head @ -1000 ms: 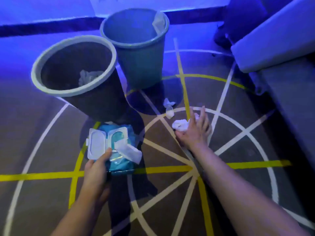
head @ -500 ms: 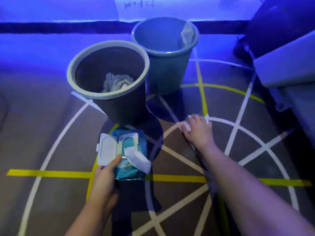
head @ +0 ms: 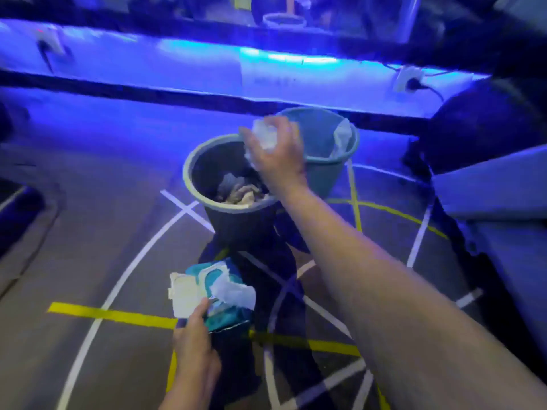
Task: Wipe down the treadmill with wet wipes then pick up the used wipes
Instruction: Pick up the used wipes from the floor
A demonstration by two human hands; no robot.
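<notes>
My right hand (head: 276,153) grips a bunch of crumpled white used wipes (head: 265,134) above the far rim of the dark waste bin (head: 195,184), which has several crumpled wipes lying at its bottom. My left hand (head: 195,338) holds a teal wet-wipe pack (head: 228,318) low in front of me; its white lid is flipped open and one fresh wipe sticks out of the slot. The treadmill's grey edge (head: 488,190) shows at the right.
A second, blue bin (head: 328,170) with a liner stands just behind and to the right of the dark one. The floor carries white and yellow tape lines (head: 112,315). A blue-lit wall ledge (head: 207,69) with sockets runs across the back.
My right hand has lifted the used wipes off the floor and carried them up over the dark bin. The left hand keeps holding the pack. The view has tilted upward.
</notes>
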